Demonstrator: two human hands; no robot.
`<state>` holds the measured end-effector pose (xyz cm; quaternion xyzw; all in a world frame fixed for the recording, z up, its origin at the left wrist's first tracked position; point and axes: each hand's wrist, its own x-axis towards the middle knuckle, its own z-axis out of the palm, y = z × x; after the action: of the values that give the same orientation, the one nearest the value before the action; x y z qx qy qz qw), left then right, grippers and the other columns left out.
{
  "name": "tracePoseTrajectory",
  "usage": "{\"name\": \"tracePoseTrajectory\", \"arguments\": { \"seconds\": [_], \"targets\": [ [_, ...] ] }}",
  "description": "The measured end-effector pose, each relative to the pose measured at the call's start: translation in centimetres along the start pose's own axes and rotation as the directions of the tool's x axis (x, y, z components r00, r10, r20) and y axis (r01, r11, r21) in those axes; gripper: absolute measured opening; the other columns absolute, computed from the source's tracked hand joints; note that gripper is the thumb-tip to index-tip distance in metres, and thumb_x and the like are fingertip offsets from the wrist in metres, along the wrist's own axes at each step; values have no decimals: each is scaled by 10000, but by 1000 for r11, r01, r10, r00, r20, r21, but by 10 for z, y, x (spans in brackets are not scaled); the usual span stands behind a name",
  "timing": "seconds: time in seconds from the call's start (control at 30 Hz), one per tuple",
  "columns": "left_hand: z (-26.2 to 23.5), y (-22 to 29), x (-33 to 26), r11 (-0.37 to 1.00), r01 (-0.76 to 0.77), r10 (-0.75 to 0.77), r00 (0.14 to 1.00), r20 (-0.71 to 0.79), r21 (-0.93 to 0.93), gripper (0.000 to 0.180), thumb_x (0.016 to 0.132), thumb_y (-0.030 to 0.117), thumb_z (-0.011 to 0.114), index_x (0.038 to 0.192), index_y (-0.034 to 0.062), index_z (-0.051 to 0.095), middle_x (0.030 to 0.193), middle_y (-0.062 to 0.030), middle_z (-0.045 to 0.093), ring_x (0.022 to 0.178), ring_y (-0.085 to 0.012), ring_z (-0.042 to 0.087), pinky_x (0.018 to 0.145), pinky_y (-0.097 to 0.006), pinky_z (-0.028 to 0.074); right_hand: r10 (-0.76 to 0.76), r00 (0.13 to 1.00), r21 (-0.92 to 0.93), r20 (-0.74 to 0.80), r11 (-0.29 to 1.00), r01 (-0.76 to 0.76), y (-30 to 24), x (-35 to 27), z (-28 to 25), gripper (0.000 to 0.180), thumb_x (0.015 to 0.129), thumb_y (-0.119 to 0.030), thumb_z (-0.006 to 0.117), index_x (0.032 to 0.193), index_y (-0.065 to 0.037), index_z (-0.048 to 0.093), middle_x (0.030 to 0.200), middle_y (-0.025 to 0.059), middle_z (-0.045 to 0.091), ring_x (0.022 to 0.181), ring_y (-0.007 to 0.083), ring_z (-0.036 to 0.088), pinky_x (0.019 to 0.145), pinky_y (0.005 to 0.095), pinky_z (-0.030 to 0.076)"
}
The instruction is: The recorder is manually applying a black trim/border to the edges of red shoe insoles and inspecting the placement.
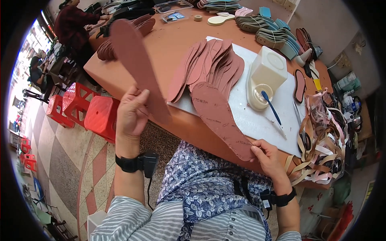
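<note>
My left hand pinches a plain reddish-brown insole by its side and holds it up over the table's front edge, toe end up and slightly blurred. Between the thumb and fingers of my right hand is the heel end of a second insole, whose visible face bears dark print. Its far end overlaps the near side of a fanned pile of pinkish insoles on a white board. Beside the pile, a cream glue pot has an open cup with a blue-handled brush resting in it.
Ribbons and straps heap at the right corner of the orange table. Bundled soles lie at the back right, more insoles at the far left. Red stools stand left of the table. Another person works at the far left.
</note>
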<state>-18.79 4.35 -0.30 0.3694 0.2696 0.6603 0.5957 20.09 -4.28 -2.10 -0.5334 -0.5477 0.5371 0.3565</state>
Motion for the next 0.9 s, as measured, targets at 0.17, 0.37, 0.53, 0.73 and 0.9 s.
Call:
{"name": "tracePoseTrajectory", "arguments": {
  "seconds": [0.17,0.37,0.53,0.73,0.9],
  "targets": [
    [12,-15,-9,978,173,-189,973,136,119,407,884,79,650,1259,-63,582,1300,-194,605,1143,-272,620,1028,-391,464,10,1000,-15,16,1000,-10,-14,-5,-14,188,995,-134,565,1037,29,648,805,18,629,675,77,599,605,223,527],
    [52,-40,-26,904,385,-424,864,270,186,377,871,115,682,1207,-46,624,1179,-137,669,1071,-223,647,967,-356,491,104,995,186,4,977,-103,-15,-6,-7,192,996,-156,575,1067,4,654,759,-9,638,606,79,633,570,188,502],
    [80,-57,-32,879,452,-475,803,361,152,231,892,79,689,1109,2,667,1028,-24,688,915,-86,633,825,-245,497,134,988,238,72,960,-148,-33,1,18,233,1002,-185,576,1129,-1,640,832,-1,653,647,78,652,573,176,499],
    [81,-29,4,948,312,-317,907,276,62,96,929,73,628,1008,20,617,997,-25,654,931,-104,614,860,-250,491,-46,993,221,106,975,21,-35,-5,19,385,1008,-206,565,1323,13,534,926,83,669,737,141,688,641,234,531],
    [81,-14,25,952,281,-305,902,306,122,109,924,77,635,1017,22,619,961,-13,648,902,-95,611,845,-247,494,69,990,321,121,941,-105,-23,-8,9,436,1017,-257,554,1367,-2,504,984,34,661,788,101,661,648,191,468]
  ]
}}
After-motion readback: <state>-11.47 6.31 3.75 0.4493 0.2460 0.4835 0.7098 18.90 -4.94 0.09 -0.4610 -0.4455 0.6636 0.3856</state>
